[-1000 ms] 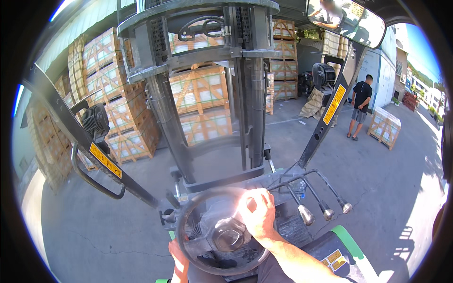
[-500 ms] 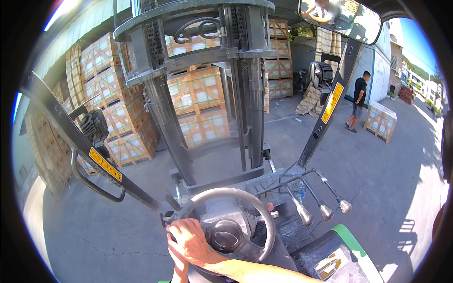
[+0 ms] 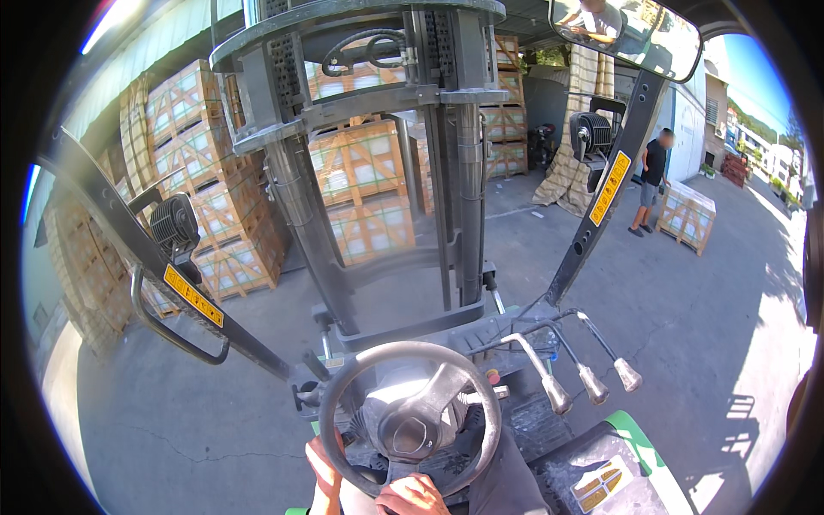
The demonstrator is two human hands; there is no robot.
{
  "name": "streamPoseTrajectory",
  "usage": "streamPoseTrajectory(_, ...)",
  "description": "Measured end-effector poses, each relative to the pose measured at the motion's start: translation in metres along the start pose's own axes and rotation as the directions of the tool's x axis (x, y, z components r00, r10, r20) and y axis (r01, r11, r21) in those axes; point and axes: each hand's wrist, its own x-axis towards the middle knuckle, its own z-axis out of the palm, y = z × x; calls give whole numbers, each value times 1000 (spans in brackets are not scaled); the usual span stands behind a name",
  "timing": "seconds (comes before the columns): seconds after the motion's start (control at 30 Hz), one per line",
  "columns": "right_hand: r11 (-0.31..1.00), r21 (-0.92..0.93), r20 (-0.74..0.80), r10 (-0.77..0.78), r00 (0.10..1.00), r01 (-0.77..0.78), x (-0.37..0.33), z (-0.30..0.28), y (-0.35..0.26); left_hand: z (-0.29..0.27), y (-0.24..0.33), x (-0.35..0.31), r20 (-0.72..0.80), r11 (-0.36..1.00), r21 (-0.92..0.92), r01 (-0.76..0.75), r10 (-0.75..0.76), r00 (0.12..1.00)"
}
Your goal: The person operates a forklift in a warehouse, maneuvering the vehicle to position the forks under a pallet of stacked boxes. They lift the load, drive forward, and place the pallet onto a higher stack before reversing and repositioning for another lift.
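Note:
I sit at the controls of a forklift with a black steering wheel (image 3: pixel 492 399) in front of me. My left hand (image 3: pixel 324 463) is closed at the rim's lower left, its fingers partly hidden behind the rim. At the bottom of the wheel, my right hand (image 3: pixel 414 495) is closed over the rim, its lower part cut off by the picture's edge. Right of the wheel rise several bent levers (image 3: pixel 554 395) with grey knobs, with no hand on them. Ahead stands the dark lift mast (image 3: pixel 468 189).
Stacked wooden crates (image 3: pixel 356 163) stand beyond the mast, with more crates (image 3: pixel 232 206) to the left. At the right, a person (image 3: pixel 654 180) in dark clothes stands beside a single crate (image 3: pixel 687 216). A mirror (image 3: pixel 631 34) hangs at the upper right.
My right hand has gone from the wheel's left side, over my left hand, to the bottom of the rim. The wheel has turned. The person now appears closer to the single crate.

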Motion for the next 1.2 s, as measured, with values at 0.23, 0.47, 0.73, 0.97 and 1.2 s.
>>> streamPoseTrajectory(0.23,1000,4,-75,-1,997,2,-8,-4,0,-2,-6,0,-44,974,-179,140,-151,988)
streamPoseTrajectory(0.47,999,-43,18,25,1000,-24,-8,15,-10,-10,-15,10,7,915,-278,294,-305,952)
streamPoseTrajectory(0.73,999,-29,-118,28,993,-32,13,33,-26,-17,-35,19,-12,961,-215,173,-180,984)
streamPoseTrajectory(0.97,997,-75,-57,20,998,-24,36,50,-37,-22,-65,30,-8,999,-44,-1,0,1000)
streamPoseTrajectory(1.2,994,-112,7,19,1000,-18,40,50,-35,-14,-74,29,193,976,-29,217,-208,959)
